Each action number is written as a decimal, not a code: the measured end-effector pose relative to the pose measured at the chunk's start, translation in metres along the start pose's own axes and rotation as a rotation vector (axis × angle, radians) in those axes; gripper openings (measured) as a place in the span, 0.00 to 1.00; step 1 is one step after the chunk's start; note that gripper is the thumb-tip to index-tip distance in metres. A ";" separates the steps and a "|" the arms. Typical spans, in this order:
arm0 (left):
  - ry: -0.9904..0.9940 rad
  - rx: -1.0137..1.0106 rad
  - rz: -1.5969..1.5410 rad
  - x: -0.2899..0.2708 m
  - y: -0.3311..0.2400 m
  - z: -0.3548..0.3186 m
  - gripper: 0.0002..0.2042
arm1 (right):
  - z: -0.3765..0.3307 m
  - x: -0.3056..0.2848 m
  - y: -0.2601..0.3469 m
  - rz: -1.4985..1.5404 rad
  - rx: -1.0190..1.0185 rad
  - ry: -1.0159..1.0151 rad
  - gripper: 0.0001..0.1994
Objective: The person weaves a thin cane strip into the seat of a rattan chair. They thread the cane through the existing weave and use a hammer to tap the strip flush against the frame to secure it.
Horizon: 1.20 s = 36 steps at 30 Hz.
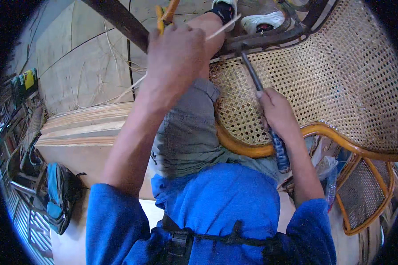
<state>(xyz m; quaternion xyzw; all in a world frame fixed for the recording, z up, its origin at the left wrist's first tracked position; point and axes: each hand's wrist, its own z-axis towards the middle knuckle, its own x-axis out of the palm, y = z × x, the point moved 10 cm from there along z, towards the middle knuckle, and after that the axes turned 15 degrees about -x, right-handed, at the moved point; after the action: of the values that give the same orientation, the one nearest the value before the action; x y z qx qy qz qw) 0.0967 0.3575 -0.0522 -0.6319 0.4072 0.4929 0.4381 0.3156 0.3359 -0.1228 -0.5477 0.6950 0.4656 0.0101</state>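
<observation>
Cane panel [340, 66] looks mostly woven; far-left strand [222, 29] hangs loose. Right hand [277, 110] wrapped round hammer [253, 73]; left hand [177, 55] curled round orange tool [169, 14], strand grip: can't tell.

Straw-coloured cane panel [323, 84] with dark-holed lattice, amber rim [250, 151], black hammer [252, 73], blue shirt [221, 198]

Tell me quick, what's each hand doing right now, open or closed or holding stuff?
Left hand: closed; a pale strip shows beside it, but what it grips is hidden.
Right hand: closed, holding the hammer.
</observation>
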 end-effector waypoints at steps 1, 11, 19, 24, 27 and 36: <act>0.029 0.080 0.106 0.010 -0.011 0.006 0.08 | -0.003 -0.003 -0.001 0.027 -0.009 -0.027 0.17; 0.397 0.325 0.153 0.113 -0.075 -0.001 0.08 | -0.101 -0.028 -0.027 0.564 0.159 -0.288 0.09; 0.105 0.123 -0.194 0.039 -0.064 0.013 0.07 | -0.098 -0.009 -0.032 0.591 0.047 -0.295 0.08; 0.289 0.236 -0.151 0.015 -0.114 -0.129 0.09 | -0.094 -0.009 -0.026 0.622 -0.042 -0.284 0.09; 0.435 0.033 -0.284 0.044 -0.116 -0.171 0.10 | -0.090 -0.004 -0.017 0.565 -0.066 -0.200 0.09; 0.536 -0.069 -0.475 0.067 -0.104 -0.180 0.14 | -0.077 -0.004 0.030 0.134 -0.260 0.024 0.14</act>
<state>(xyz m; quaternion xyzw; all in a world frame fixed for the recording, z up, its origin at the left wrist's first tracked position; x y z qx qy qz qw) 0.2550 0.2093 -0.0782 -0.8301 0.3325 0.2075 0.3966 0.3323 0.2873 -0.0577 -0.5022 0.6639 0.5448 -0.1007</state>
